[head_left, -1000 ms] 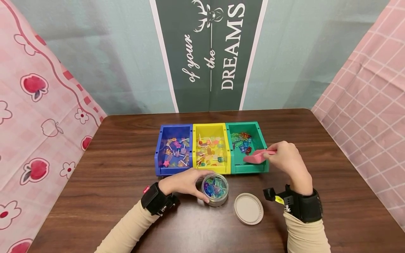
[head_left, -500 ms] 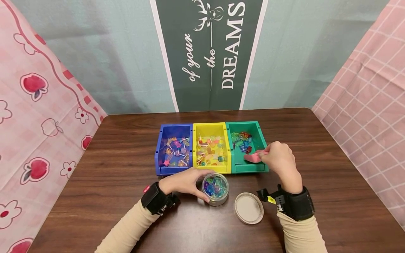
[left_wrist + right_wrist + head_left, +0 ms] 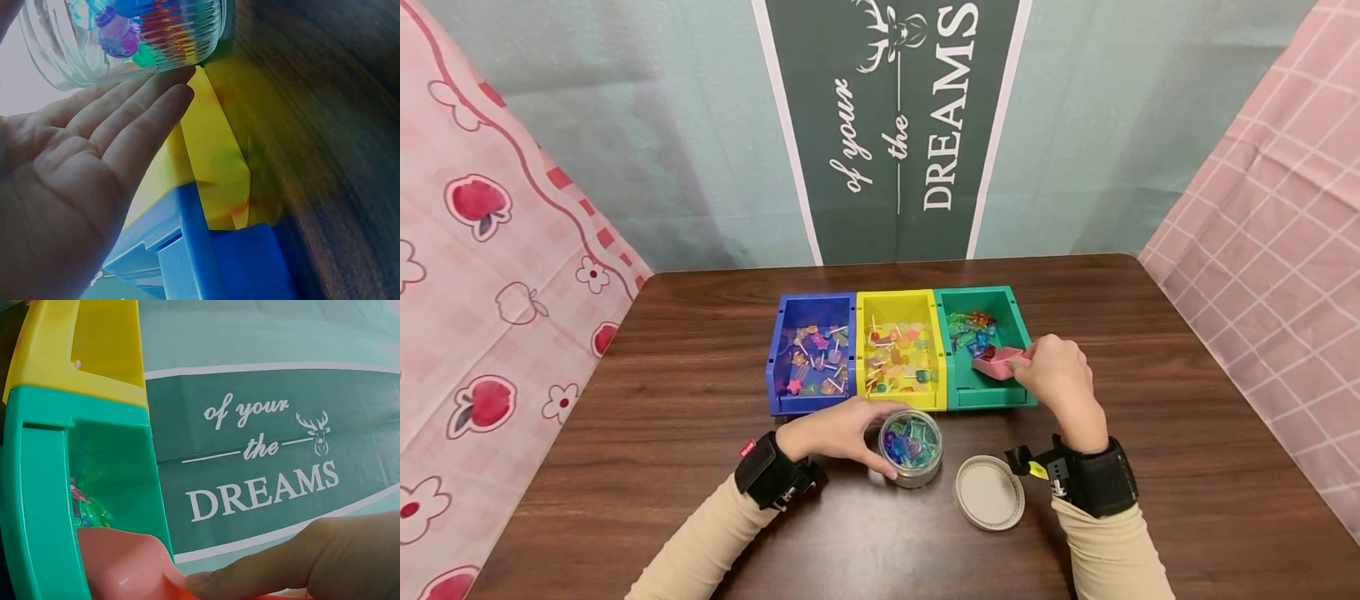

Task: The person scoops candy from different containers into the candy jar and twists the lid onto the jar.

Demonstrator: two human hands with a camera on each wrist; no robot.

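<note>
In the head view my left hand [image 3: 842, 437] holds a clear round jar [image 3: 912, 477], thumb on the near side and fingers on the far side. Blue, green and purple translucent pieces fill it; in the left wrist view the jar [image 3: 215, 28] rises above my fingers. My right hand [image 3: 1060, 375] grips a small pink scoop [image 3: 996, 365] by its handle, inside the green bin [image 3: 992, 400]. The scoop's front meets red and blue candy-like pieces [image 3: 977, 340]. In the right wrist view the scoop [image 3: 125, 562] partly hides that pile.
A yellow bin [image 3: 902, 307] and a blue bin [image 3: 816, 310] stand joined beside the green one, each with small candy-like pieces and lollipops. A round pale lid [image 3: 990, 493] lies on the brown wooden table [image 3: 700, 358], right of the jar. Printed cloths [image 3: 692, 150] hang behind and at both sides.
My right hand has moved left and slightly away, pushing the pink scoop from the front of the green bin up against the red pieces. My left hand and the jar have stayed put.
</note>
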